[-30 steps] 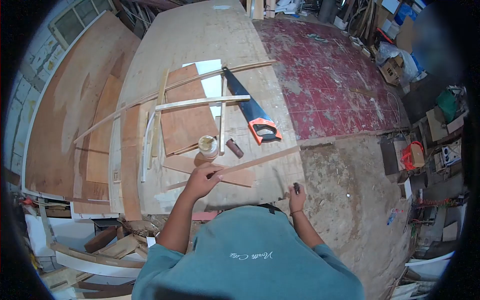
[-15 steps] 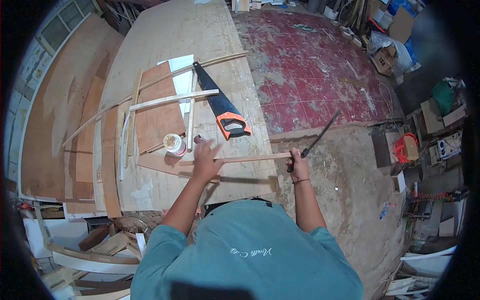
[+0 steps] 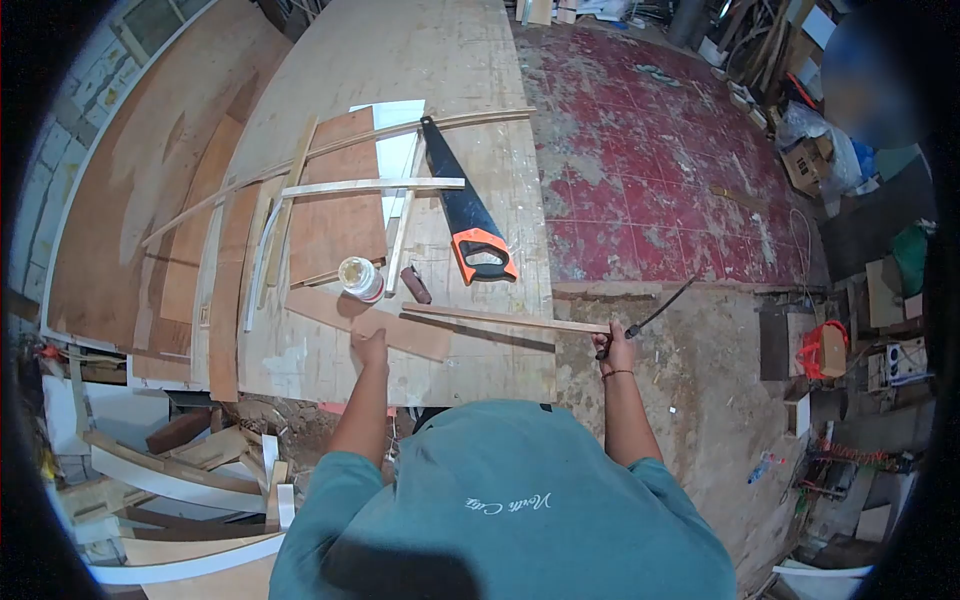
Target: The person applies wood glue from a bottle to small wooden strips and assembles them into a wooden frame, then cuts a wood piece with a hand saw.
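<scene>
My right hand is closed round the black handle of a thin dark tool and the near end of a narrow wooden strip. The strip reaches left over the plywood table. My left hand is closed at a flat brown wood piece on the table; its fingertips are partly hidden. Beyond that hand stands an open white jar, with a small dark brown object to its right. A handsaw with an orange and black handle lies further back.
Long wooden strips cross a brown board and a white sheet on the table. Wood offcuts are piled at the lower left. Red tiled floor lies right of the table, with a cardboard box beyond.
My left hand has moved off the strip, left and down to the flat brown piece. The strip's left end now shows. The camera view has shifted, so the table appears further right.
</scene>
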A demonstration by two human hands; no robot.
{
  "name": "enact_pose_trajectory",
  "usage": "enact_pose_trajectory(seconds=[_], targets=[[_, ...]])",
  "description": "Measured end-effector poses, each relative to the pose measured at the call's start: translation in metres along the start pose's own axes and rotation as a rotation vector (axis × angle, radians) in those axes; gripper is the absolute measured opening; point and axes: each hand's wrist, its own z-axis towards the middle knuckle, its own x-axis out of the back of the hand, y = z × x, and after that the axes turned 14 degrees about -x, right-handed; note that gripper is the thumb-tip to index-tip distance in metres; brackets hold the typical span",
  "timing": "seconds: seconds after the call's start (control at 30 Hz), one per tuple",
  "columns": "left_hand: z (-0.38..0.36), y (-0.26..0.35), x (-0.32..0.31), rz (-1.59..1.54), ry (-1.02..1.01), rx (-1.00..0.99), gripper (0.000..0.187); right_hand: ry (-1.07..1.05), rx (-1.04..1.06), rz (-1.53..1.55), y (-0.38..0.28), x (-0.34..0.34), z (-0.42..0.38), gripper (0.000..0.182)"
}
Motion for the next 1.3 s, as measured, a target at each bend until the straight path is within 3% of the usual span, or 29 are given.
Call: enact_pose_trajectory(seconds=[0.03, 0.17, 0.23, 0.27, 0.33, 0.37, 0.43, 0.47, 0.63, 0.8, 1.13, 1.3], targets=[[-0.006, 0.007, -0.008, -0.022, -0.042, 0.145, 0.069, -0.002, -0.018, -0.063, 0.000, 0.000, 0.005, 0.018], [-0.030, 0.026, -0.032, -0.010, 0.006, 0.211, 0.075, -0.025, 0.016, -0.026, 0.002, -0.003, 0.030, 0.018], [-0.033, 0.031, -0.030, 0.798, -0.023, -0.397, 0.085, -0.048, 0.027, 0.053, -0.002, -0.007, 0.032, 0.017], [-0.029, 0.035, -0.027, 0.797, -0.016, -0.398, 0.085, -0.048, 0.001, 0.054, -0.006, -0.007, 0.032, 0.019], [-0.021, 0.065, -0.020, 1.237, -0.560, -0.574, 0.100, -0.051, -0.028, 0.115, -0.011, -0.004, 0.035, 0.020], [-0.013, 0.069, -0.019, 1.239, -0.555, -0.572, 0.100, -0.045, -0.058, 0.178, -0.013, -0.002, 0.036, 0.021], [0.005, 0.069, -0.015, 1.398, -0.919, -0.708, 0.104, -0.042, -0.080, 0.181, -0.013, 0.009, 0.045, 0.020], [0.009, 0.065, -0.012, 1.501, -0.924, -0.815, 0.107, -0.050, -0.067, 0.204, -0.013, 0.016, 0.046, 0.019], [0.013, 0.051, -0.005, 1.437, -0.880, -0.809, 0.095, 0.078, -0.077, 0.230, -0.006, 0.018, 0.025, 0.019], [-0.001, 0.054, 0.014, 1.260, -0.877, -0.779, 0.078, 0.016, -0.081, 0.155, 0.012, 0.019, 0.025, 0.018], [0.015, 0.047, 0.046, 1.264, -0.883, -0.756, 0.078, -0.025, -0.121, 0.113, 0.039, 0.003, 0.034, 0.017], [0.015, 0.055, 0.047, 1.269, -0.834, -0.766, 0.087, -0.076, -0.194, 0.049, 0.036, -0.018, 0.028, 0.017]])
